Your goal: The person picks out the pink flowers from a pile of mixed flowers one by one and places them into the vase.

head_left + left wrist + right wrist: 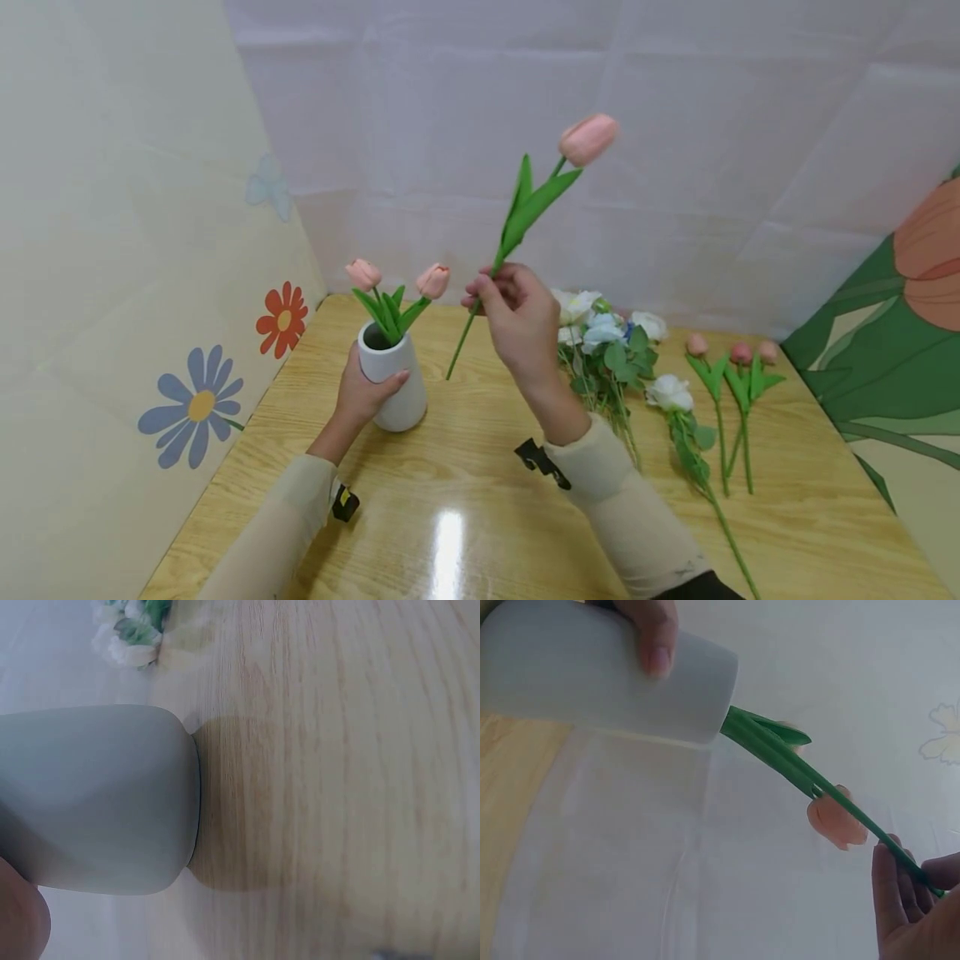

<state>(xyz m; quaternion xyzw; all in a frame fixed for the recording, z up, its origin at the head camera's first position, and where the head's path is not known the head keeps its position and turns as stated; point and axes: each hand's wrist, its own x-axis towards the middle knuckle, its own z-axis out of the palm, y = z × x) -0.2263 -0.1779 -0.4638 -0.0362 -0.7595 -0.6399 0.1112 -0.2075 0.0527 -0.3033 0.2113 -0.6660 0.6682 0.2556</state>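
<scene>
A white vase (401,392) stands on the table at the left, holding two pink tulips (433,282) with green leaves. My left hand (363,390) grips the vase around its side, thumb across the front; in the left wrist view the vase's base (169,802) sits on the wood. To the right of the vase, my right hand (521,321) pinches the stem of another pink tulip (588,140) between thumb and fingers. That tulip is raised above the table, bloom up and leaning right, its bare stem end (452,367) pointing down toward the vase side.
White and pale blue flowers with leaves (600,342) lie in a bunch at the back right. Nearer lies a single white rose (671,393), with several pink tulips (741,354) to its right. A pale cloth wall (465,125) rises behind the wooden table (465,467).
</scene>
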